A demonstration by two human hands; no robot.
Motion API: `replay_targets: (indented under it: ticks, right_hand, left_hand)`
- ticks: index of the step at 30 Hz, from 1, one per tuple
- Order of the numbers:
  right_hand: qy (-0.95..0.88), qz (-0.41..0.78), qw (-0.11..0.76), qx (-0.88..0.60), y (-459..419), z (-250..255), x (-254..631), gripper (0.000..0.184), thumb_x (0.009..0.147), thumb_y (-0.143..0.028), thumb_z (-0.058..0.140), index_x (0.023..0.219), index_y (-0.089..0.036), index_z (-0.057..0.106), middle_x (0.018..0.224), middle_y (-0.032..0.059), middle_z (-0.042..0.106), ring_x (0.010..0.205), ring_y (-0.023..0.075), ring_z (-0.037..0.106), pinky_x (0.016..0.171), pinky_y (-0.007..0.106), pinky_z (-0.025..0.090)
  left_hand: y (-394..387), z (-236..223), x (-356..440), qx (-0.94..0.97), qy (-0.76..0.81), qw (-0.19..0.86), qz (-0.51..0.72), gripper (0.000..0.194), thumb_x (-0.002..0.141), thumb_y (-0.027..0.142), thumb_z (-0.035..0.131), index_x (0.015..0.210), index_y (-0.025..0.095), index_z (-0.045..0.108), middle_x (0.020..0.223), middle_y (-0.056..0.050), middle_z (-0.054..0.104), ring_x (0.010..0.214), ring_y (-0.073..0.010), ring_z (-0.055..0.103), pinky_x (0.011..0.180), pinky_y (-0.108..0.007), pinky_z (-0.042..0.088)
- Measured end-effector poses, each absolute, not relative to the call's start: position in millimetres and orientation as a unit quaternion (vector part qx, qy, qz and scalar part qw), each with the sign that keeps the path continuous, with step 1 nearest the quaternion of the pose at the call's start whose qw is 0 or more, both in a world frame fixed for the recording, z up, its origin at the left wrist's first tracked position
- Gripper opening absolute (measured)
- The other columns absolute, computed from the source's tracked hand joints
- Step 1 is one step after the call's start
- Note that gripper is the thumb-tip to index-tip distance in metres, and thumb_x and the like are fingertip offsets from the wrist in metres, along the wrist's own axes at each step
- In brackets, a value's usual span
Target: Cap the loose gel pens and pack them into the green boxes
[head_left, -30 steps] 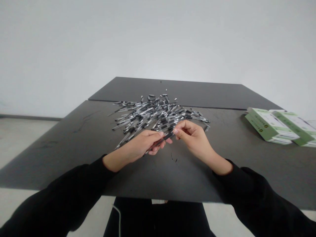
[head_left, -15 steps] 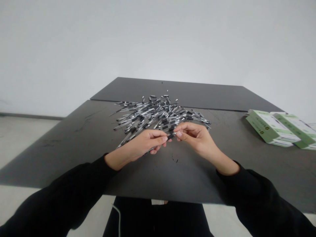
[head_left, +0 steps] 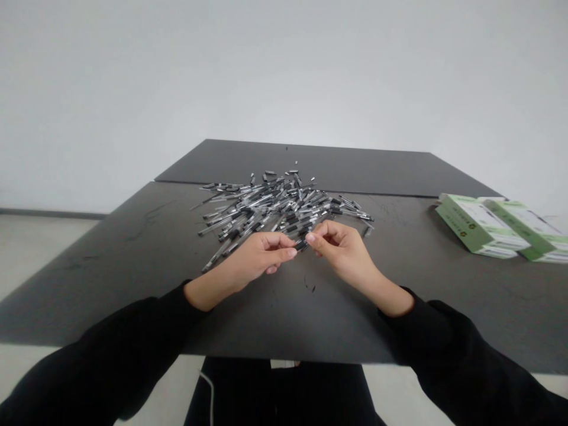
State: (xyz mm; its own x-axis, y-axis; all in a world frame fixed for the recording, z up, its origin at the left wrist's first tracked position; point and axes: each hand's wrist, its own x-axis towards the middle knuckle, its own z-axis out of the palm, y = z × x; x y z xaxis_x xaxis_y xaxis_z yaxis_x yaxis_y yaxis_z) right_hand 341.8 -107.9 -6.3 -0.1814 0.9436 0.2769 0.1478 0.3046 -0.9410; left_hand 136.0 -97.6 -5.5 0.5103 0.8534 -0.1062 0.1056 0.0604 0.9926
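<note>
Though showing only as a short dark stretch between fingertips, clamped on pen (head_left: 301, 244) with left hand (head_left: 264, 253) and right hand (head_left: 341, 245), above desk (head_left: 337, 331) at near side of pile (head_left: 284, 204). Cannot tell how much lies behind left fingers. Blocking part of pile; hard to separate tangled pieces. Well apart rightward, green boxes (head_left: 465, 228), partly cut off at view's edge.

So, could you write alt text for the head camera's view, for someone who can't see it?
A person's left hand and right hand pinch what looks like a pen above a dark table, in front of a pile of black and clear pens. Green-and-white boxes sit at far right; a pale wall stands behind.
</note>
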Motion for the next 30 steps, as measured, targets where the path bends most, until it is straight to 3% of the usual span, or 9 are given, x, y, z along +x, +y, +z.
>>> replay_targets:
  ticks: [5, 10, 18, 23, 30]
  right_hand:
    - [-0.646, 0.436, 0.458, -0.428, -106, -5, 343, 0.042, 0.079, -0.057, 0.078, 0.073, -0.02, 0.06, 0.065, -0.0012, 0.06, 0.061, 0.0123, 0.053, 0.059, 0.028, 0.043]
    - [-0.648, 0.475, 0.464, -0.375, -109, 4, 349, 0.04, 0.079, -0.054, 0.079, 0.098, -0.02, 0.068, 0.074, -0.0001, 0.066, 0.067, 0.0134, 0.06, 0.066, 0.03, 0.049]
    - [-0.659, 0.455, 0.448, -0.398, -108, 2, 350, 0.035, 0.081, -0.05, 0.08, 0.077, -0.019, 0.063, 0.068, -0.0008, 0.062, 0.063, 0.0122, 0.056, 0.063, 0.029, 0.047]
    - [-0.666, 0.471, 0.452, -0.361, -109, 5, 352, 0.034, 0.082, -0.048, 0.079, 0.096, -0.02, 0.069, 0.08, 0.0012, 0.067, 0.069, 0.0129, 0.059, 0.066, 0.029, 0.05]
    - [-0.668, 0.451, 0.461, -0.371, -106, 0, 352, 0.031, 0.083, -0.048, 0.078, 0.086, -0.018, 0.07, 0.073, 0.001, 0.066, 0.065, 0.0128, 0.058, 0.064, 0.029, 0.049]
  left_hand:
    - [-98, -5, 136, 0.614, 0.391, 0.615, 0.302, 0.03, 0.076, 0.043, 0.075, 0.077, 0.015, 0.063, 0.064, 0.004, 0.054, 0.05, -0.0053, 0.043, 0.045, -0.019, 0.031]
    - [-94, -11, 135, 0.59, 0.382, 0.636, 0.32, 0.031, 0.075, 0.043, 0.077, 0.078, 0.015, 0.064, 0.068, 0.003, 0.055, 0.052, -0.0053, 0.043, 0.044, -0.018, 0.031]
    - [-92, -18, 133, 0.599, 0.365, 0.643, 0.308, 0.028, 0.079, 0.041, 0.076, 0.084, 0.015, 0.067, 0.073, 0.003, 0.057, 0.051, -0.0043, 0.044, 0.045, -0.018, 0.033]
    - [-91, -18, 133, 0.6, 0.359, 0.644, 0.311, 0.027, 0.08, 0.04, 0.075, 0.085, 0.015, 0.067, 0.074, 0.003, 0.057, 0.052, -0.0041, 0.044, 0.045, -0.017, 0.032]
    - [-92, -13, 135, 0.612, 0.377, 0.623, 0.307, 0.028, 0.076, 0.041, 0.075, 0.081, 0.015, 0.066, 0.068, 0.005, 0.054, 0.049, -0.0041, 0.043, 0.044, -0.018, 0.032]
